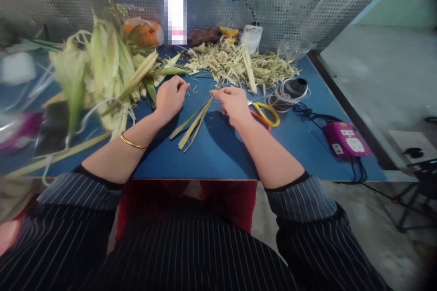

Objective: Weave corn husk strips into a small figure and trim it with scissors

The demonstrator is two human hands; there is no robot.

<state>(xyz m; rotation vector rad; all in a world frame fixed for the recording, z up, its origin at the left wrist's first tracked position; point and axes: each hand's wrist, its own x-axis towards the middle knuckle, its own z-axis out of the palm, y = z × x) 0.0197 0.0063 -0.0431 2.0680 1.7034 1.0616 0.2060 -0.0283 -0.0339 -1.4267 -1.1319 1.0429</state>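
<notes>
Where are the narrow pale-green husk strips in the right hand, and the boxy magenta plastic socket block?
Narrow pale-green husk strips (pixel 191 130): head view, middle strip.
Boxy magenta plastic socket block (pixel 341 140): head view, top.

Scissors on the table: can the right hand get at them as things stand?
Likely yes, once it lets go: the right hand pinches the husk strips, but the scissors lie just beside its wrist, handles mostly uncovered.
</notes>
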